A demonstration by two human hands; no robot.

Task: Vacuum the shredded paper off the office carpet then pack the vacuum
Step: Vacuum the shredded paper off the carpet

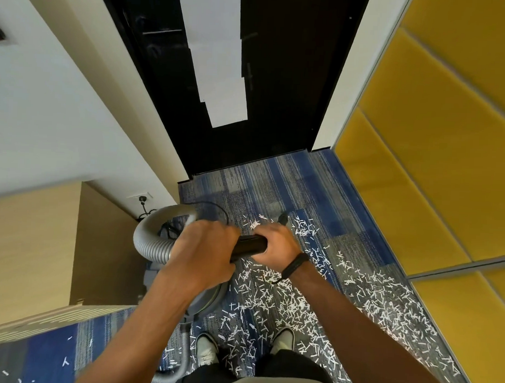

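White shredded paper (293, 301) litters the blue and grey carpet (274, 186) around my feet and off to the right. My left hand (206, 250) grips the vacuum where the grey ribbed hose (149, 239) joins the black wand (251, 245). My right hand (278, 243) holds the wand's far end; a black band circles that wrist. The wand's tip (282, 218) pokes out beyond my right hand, over the carpet. The grey vacuum body (207, 300) sits on the floor under my left forearm, mostly hidden. The hose loops back behind my left shoe.
A black door (278, 77) with white sheets taped on it stands ahead. Yellow padded wall panels (433, 140) run along the right. A light wooden cabinet (29, 241) stands at left, with a wall socket and plugged black cord (142, 200) beside it.
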